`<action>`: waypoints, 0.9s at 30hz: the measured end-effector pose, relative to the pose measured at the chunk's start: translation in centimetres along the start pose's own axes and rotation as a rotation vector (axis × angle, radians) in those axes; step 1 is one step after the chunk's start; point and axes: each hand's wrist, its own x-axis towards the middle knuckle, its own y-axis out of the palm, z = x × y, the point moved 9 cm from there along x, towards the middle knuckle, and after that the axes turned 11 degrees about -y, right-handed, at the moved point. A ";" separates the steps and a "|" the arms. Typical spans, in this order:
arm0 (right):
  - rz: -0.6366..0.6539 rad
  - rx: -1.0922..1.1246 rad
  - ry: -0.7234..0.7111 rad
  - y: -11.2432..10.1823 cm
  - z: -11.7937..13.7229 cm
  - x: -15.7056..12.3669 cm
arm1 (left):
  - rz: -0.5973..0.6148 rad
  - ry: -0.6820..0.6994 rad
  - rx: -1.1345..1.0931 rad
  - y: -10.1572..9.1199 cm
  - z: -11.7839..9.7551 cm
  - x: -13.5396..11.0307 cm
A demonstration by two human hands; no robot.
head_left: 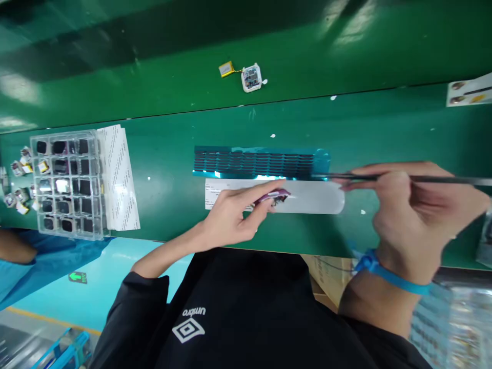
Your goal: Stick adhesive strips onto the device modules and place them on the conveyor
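Observation:
In my left hand (240, 210) is a small purple device casing (274, 195) with bits of its insides showing, pinched between thumb and fingers. My right hand (415, 205) grips dark tweezers (369, 177), whose tips point left at the end of a blue film sheet (261, 161). Rows of thin dark strips cover most of that film. Whether the tips touch the film I cannot tell. Under my left hand lies a white label strip (315, 197) with print at its left end. A blue wrist band (400, 277) circles my right wrist.
At left, a clear compartment tray (69, 184) holds several small device casings, beside white printed sheets (121, 179). Several loose circuit parts (21, 200) lie further left. An opened white device with a yellow battery (251, 78) sits at the back. A co-worker's blue sleeve (57, 261) shows at lower left.

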 end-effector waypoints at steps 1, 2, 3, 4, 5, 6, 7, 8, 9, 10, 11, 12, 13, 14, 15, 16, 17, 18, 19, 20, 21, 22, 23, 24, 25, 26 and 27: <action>0.076 -0.055 -0.074 -0.1 -0.5 0.6 | -0.035 0.106 0.091 -0.1 -0.4 0.6; 0.138 -0.071 -0.096 -0.1 -1.5 1.1 | -0.046 0.203 0.177 0.0 -0.7 1.3; 0.175 -0.073 -0.118 -0.1 -2.3 1.6 | -0.033 0.281 0.255 0.3 -1.0 2.0; 0.206 -0.062 -0.122 -0.1 -3.0 1.9 | -0.007 0.337 0.321 0.8 -1.0 2.8; 0.225 -0.049 -0.121 0.1 -3.6 2.3 | 0.026 0.372 0.373 1.2 -1.0 3.6; 0.242 -0.041 -0.126 0.3 -4.0 2.6 | 0.060 0.382 0.412 1.6 -0.9 4.4; 0.263 -0.034 -0.128 0.6 -4.3 2.8 | 0.094 0.372 0.435 2.0 -0.7 5.2; 0.287 -0.027 -0.131 1.0 -4.5 3.0 | 0.124 0.347 0.441 2.3 -0.4 5.9; 0.311 -0.021 -0.133 1.3 -4.6 3.1 | 0.150 0.316 0.434 2.5 0.0 6.6; 0.327 -0.018 -0.139 1.6 -4.6 3.3 | 0.167 0.289 0.422 2.7 0.3 7.1; 0.340 -0.016 -0.147 1.7 -4.6 3.5 | 0.174 0.267 0.415 2.9 0.7 7.5; 0.351 -0.014 -0.160 1.8 -4.5 3.7 | 0.172 0.253 0.417 3.0 1.1 7.8; 0.362 -0.011 -0.178 1.8 -4.4 3.9 | 0.167 0.244 0.429 3.2 1.5 8.0; 0.372 -0.007 -0.202 1.8 -4.3 4.0 | 0.161 0.237 0.448 3.3 2.0 8.1; 0.379 -0.005 -0.229 1.8 -4.0 4.0 | 0.154 0.233 0.471 3.5 2.4 8.2; 0.381 -0.007 -0.260 1.8 -3.8 4.0 | 0.147 0.233 0.497 3.6 2.6 8.2; 0.378 -0.015 -0.293 1.8 -3.5 4.0 | 0.144 0.238 0.524 3.8 2.8 8.2; 0.368 -0.032 -0.331 1.7 -3.2 4.0 | 0.143 0.248 0.553 4.0 2.9 8.2; 0.358 -0.056 -0.370 1.7 -2.8 3.9 | 0.144 0.258 0.581 4.2 2.9 8.2; 0.352 -0.086 -0.411 1.7 -2.5 3.8 | 0.144 0.264 0.606 4.3 2.9 8.2; 0.348 -0.118 -0.452 1.7 -2.1 3.7 | 0.142 0.266 0.622 4.4 2.9 8.2; 0.342 -0.153 -0.489 1.7 -1.8 3.8 | 0.137 0.266 0.630 4.4 3.0 8.3; 0.319 -0.189 -0.524 1.6 -1.6 3.9 | 0.128 0.267 0.628 4.3 3.0 8.4; 0.259 -0.223 -0.561 1.1 -1.2 4.2 | 0.118 0.271 0.620 4.2 3.0 8.5; 0.176 -0.255 -0.601 0.5 -0.8 4.6 | 0.111 0.279 0.609 4.1 2.9 8.5; 0.076 -0.277 -0.639 -0.3 -0.2 4.9 | 0.111 0.291 0.601 4.1 2.8 8.5; -0.013 -0.289 -0.651 -0.9 0.3 5.3 | 0.117 0.310 0.601 4.2 2.7 8.3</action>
